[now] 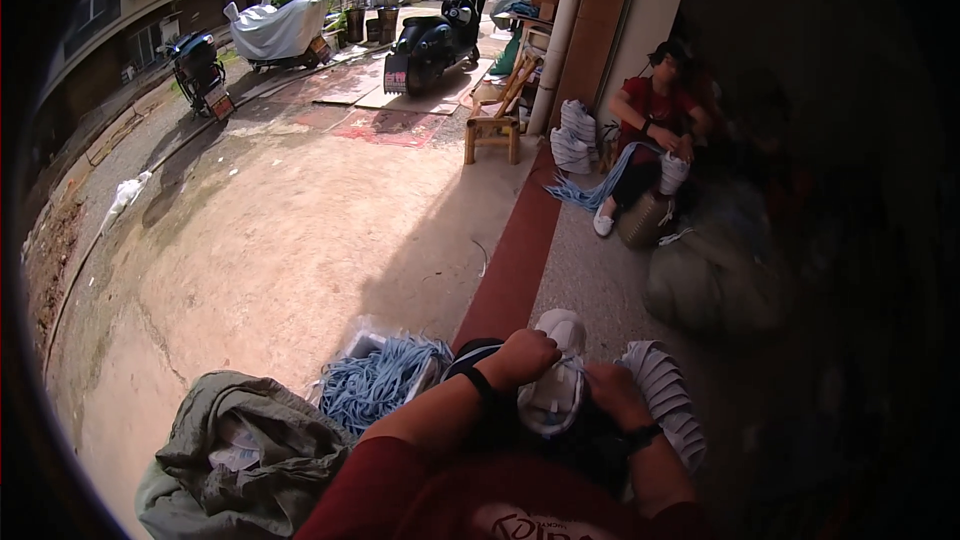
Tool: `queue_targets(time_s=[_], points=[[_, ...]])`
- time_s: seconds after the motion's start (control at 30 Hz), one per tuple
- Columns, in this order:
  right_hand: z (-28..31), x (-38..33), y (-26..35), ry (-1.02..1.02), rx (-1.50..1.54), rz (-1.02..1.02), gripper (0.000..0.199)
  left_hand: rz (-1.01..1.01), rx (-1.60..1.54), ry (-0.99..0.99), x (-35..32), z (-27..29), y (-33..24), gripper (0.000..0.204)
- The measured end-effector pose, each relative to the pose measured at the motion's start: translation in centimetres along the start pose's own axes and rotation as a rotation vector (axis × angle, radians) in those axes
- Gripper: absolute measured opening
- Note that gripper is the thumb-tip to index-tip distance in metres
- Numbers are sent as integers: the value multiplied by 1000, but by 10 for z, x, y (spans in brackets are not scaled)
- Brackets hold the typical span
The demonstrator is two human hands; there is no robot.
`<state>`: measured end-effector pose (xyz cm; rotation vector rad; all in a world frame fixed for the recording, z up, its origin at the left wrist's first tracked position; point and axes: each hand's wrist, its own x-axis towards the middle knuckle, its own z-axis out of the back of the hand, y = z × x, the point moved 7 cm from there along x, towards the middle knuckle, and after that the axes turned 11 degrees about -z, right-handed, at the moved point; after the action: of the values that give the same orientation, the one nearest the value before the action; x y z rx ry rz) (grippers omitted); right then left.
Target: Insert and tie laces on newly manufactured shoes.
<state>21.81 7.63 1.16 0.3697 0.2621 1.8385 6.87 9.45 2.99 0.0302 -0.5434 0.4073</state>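
A white shoe (pixel 553 402) rests in my lap, its toe pointing away from me and its opening toward me. My left hand (pixel 522 357) is closed at the shoe's left side, over the lacing area; what its fingertips pinch is too small to make out. At the right side of the shoe, my right hand (pixel 615 392) has its fingers closed on a pale shoelace (pixel 574 366) that crosses the shoe's upper. Part of the fingers is hidden in shadow. Light blue laces (pixel 385 380) lie heaped in a container to the left of my left forearm.
A stack of white shoe pieces (pixel 664 395) stands by my right forearm. Left of me sits a grey-green cloth sack (pixel 240 455). Ahead right, a seated person (pixel 660 110) handles a white shoe beside a large sack (pixel 715 280). A bamboo chair (pixel 495 130) and a scooter (pixel 435 45) stand farther off.
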Motion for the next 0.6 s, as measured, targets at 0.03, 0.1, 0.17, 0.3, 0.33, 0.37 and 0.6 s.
queue_targets(time_s=[0.03,0.1,0.17,0.3,0.33,0.37,0.6], points=[[-2,-3,-3,18,-12,22,15,28,-43,-2,-7,2,1,6],[-7,-9,-9,36,-26,46,14,79,-128,-28,-18,7,3,6],[-1,-15,-6,-44,64,75,11,156,-188,8,-33,7,8,7],[8,-43,-56,-185,164,32,10,407,-461,-25,-107,6,48,15],[11,-54,-75,-185,188,-22,11,520,-557,-40,-141,3,65,17],[17,-67,-96,-189,209,-84,12,636,-682,-76,-169,11,74,13],[49,-187,-225,-239,76,-244,13,1271,-665,-74,-403,108,103,7]])
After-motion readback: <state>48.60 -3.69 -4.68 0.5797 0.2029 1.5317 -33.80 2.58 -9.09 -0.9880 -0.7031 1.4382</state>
